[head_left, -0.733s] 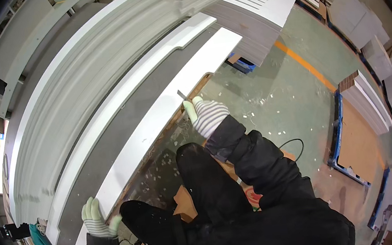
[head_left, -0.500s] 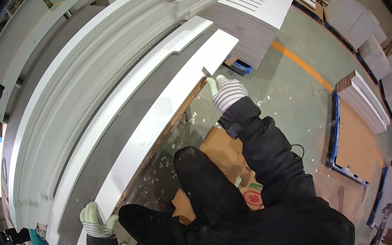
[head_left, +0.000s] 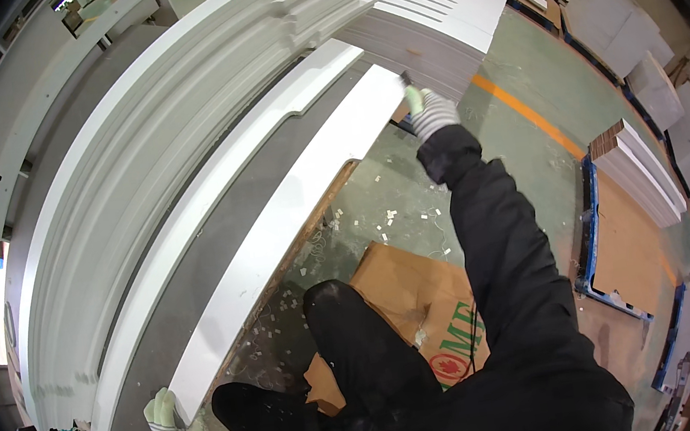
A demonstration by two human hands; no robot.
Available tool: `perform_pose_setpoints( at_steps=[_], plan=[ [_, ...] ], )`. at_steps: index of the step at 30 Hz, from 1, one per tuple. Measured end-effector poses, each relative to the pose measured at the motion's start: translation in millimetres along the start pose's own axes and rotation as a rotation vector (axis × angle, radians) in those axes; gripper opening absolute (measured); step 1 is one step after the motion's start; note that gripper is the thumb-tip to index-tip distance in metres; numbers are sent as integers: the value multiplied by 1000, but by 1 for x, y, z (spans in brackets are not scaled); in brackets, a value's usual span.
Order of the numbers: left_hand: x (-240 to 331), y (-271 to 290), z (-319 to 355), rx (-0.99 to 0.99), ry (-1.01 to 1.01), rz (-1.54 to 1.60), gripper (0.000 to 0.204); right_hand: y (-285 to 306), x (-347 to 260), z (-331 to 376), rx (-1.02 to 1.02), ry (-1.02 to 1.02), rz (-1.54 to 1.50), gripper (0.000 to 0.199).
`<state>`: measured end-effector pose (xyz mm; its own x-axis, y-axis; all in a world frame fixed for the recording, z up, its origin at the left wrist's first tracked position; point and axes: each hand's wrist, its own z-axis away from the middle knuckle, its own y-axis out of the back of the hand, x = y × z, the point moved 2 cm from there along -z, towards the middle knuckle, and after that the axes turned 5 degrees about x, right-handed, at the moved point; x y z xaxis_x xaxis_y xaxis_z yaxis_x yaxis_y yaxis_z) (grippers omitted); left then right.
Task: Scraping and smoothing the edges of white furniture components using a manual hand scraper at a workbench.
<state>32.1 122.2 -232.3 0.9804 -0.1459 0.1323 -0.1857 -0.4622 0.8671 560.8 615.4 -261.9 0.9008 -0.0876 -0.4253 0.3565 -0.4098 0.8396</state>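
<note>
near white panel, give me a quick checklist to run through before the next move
1. Left hand on the panel: ok, the left hand rests by the lower-left end of the near white panel.
2. Tool in hand: ok, the right hand holds a thin dark tool.
3. Tool clear of the panel's far end: cannot tell, they look close and contact is unclear.
4. Second white panel apart: ok, a dark grey surface shows between the two.
5. Floor free of scraps: not ok, small white scraps lie on it.
</note>
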Motion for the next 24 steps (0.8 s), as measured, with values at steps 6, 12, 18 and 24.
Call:
perform_pose_setpoints(
  at_steps=[6,12,18,24],
  plan=[
    [7,16,-4,5,-34,-66,64,-27,55,1,-28,-98,17,48],
    [74,71,-57,-224,280,337,51,12,18,119,-161,-466,-1049,42],
    [143,186,-153,7,469,681,24,71,-69,214,-398,-319,-1366,22],
    [140,307,-182,654,306,811,54,140,-157,294,-637,70,-1402,37]
  ],
)
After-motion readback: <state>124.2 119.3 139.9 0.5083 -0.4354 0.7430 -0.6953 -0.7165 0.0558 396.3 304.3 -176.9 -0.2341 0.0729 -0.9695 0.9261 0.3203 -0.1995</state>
